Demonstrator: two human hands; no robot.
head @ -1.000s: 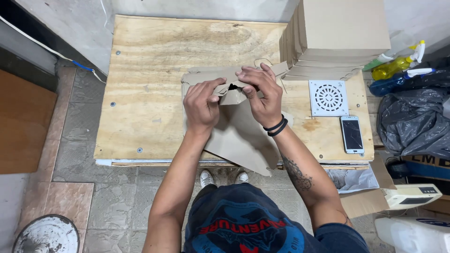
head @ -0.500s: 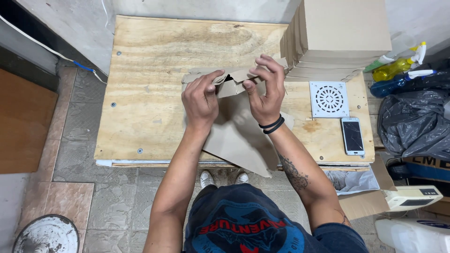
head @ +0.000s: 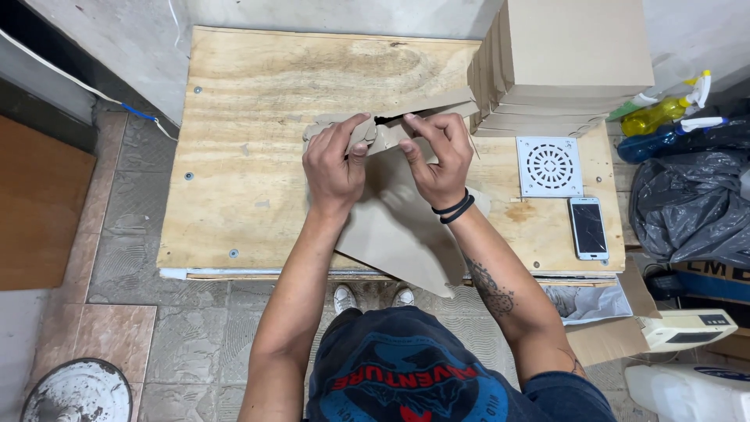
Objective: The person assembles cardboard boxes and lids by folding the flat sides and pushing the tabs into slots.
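Observation:
A flat brown cardboard blank (head: pixel 391 223) lies on the plywood table (head: pixel 250 156), its near corner hanging past the front edge. My left hand (head: pixel 334 160) pinches a folded flap at the blank's far edge. My right hand (head: pixel 437 156), with black bands on the wrist, grips the neighbouring flap, and the two flaps meet between my fingertips. A long strip of the blank runs to the right toward the stack of cardboard sheets (head: pixel 566 66).
A white round-grilled drain cover (head: pixel 549 166) and a smartphone (head: pixel 588 227) lie on the table's right side. Spray bottles (head: pixel 664 113) and a black plastic bag (head: pixel 691 203) sit to the right. A white bucket (head: pixel 74 391) stands on the tiled floor.
Both hands have moved slightly away from me along the blank, and the flaps have been folded up and brought together between the fingertips.

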